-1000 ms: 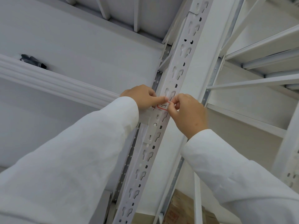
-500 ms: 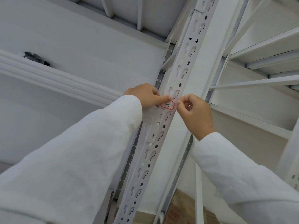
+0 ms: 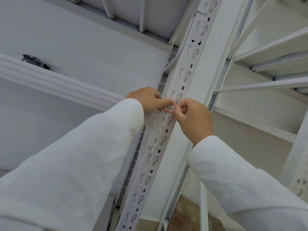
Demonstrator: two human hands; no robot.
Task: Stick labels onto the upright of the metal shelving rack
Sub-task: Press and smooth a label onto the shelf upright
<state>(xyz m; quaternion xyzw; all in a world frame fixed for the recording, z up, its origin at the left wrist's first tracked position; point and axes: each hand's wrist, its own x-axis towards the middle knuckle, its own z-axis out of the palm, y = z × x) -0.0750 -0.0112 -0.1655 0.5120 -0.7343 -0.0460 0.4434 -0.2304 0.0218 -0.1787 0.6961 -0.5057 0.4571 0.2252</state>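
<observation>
Closing back in, the right hand (image 3: 194,119) pinches the red-bordered label's (image 3: 169,108) right edge at frame centre; the left hand's (image 3: 146,98) extended forefinger pins its upper edge, smoothing it onto the perforated upright (image 3: 186,67).

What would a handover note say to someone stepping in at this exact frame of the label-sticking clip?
Left hand: forefinger stretched out, its tip at the upper left edge of the label, against the upright.
Right hand: fingertips pinched at the label's right edge; whether that grip holds the label or only presses it, I cannot tell.
Label: red-bordered, with a dark mark, lying across the upright's slotted face just above the beam bracket.
Done: label placed on the upright.
Left: rub it down flat and let go. No other labels are in view.
</observation>
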